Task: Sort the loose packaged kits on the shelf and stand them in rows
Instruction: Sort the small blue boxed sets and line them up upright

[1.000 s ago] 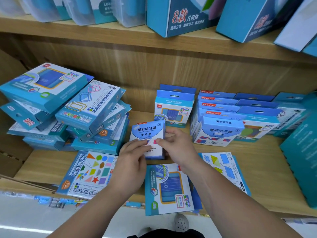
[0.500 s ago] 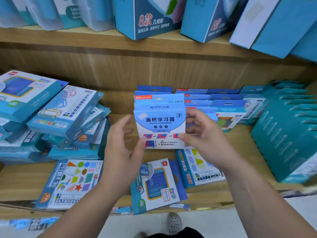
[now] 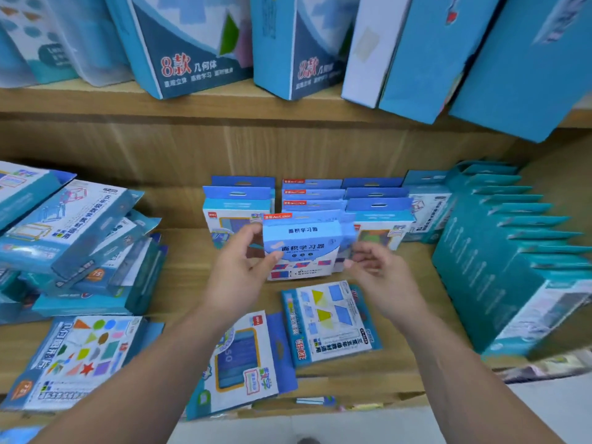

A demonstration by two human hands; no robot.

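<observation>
The kit is held upright before the standing rows at the back of the shelf, pinched by fingers of the left hand, the grip of the right hand being indeterminable through blur; flat kits along the front edge and a heap at the left end are judged outstanding.

The blue-and-white kit reads 面积学习器 on top and front — up-left of it a tall box reads 8款 几何体 — down-left a flat kit shows 75.

Light-wood shelving with an upper shelf board above a grained back panel, the lower shelf beneath, pale floor below, even bright light.
</observation>
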